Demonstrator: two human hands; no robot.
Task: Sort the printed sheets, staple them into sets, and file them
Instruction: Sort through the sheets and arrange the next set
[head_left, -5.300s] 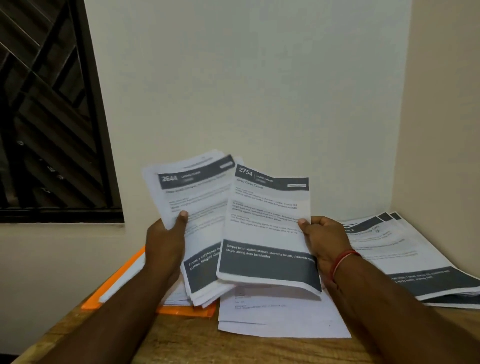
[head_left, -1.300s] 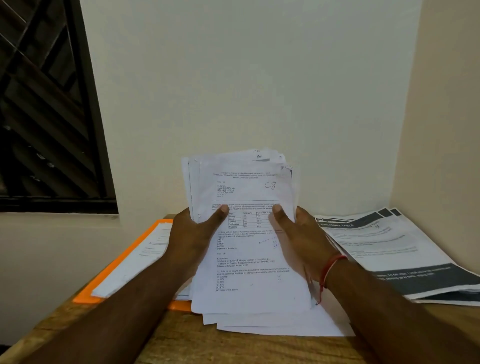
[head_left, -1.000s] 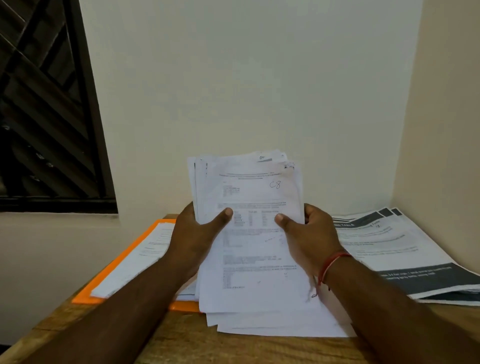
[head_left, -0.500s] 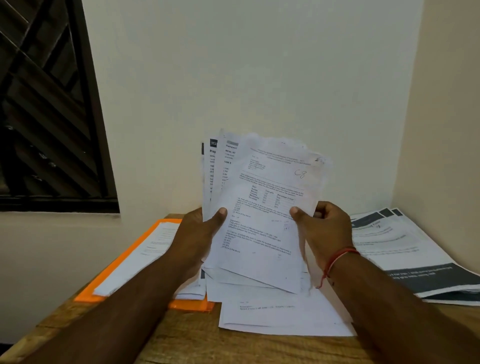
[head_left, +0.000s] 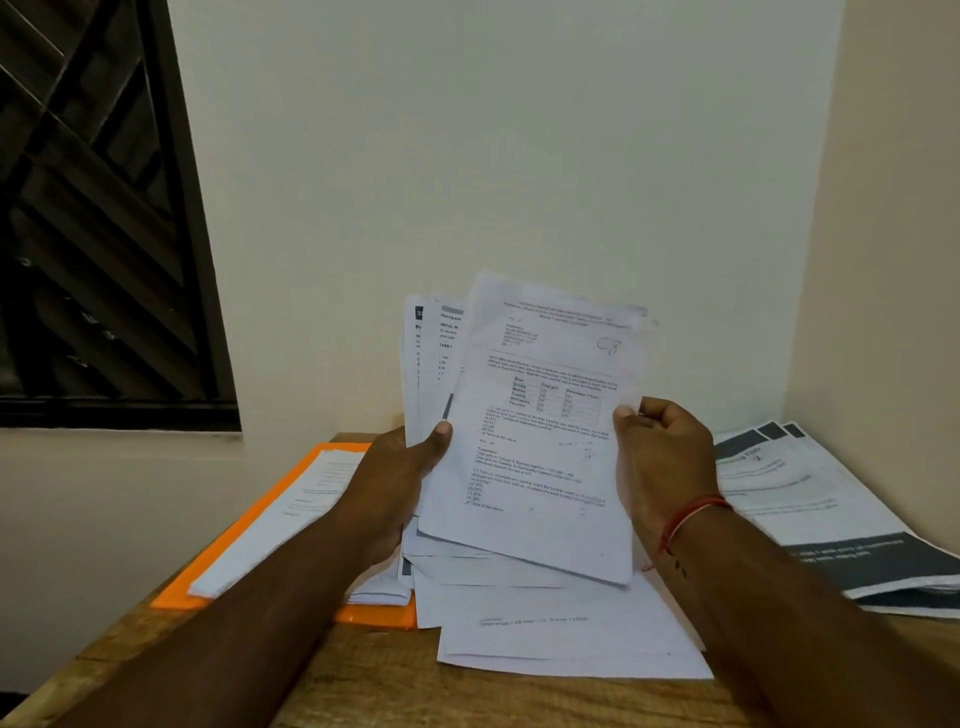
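Left hand (head_left: 402, 480) gripping a fanned stack of printed sheets (head_left: 434, 364) above the wooden table (head_left: 374, 686), right hand (head_left: 660, 457) pinching the tilted front sheet (head_left: 540, 447), orange folder (head_left: 249, 530) lying left

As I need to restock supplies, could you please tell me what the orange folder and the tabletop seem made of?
Orange folder: probably thin plastic, smooth and evenly bright, with a crisp flat edge. Tabletop: wood or wood-look laminate, brown with visible grain, matte.
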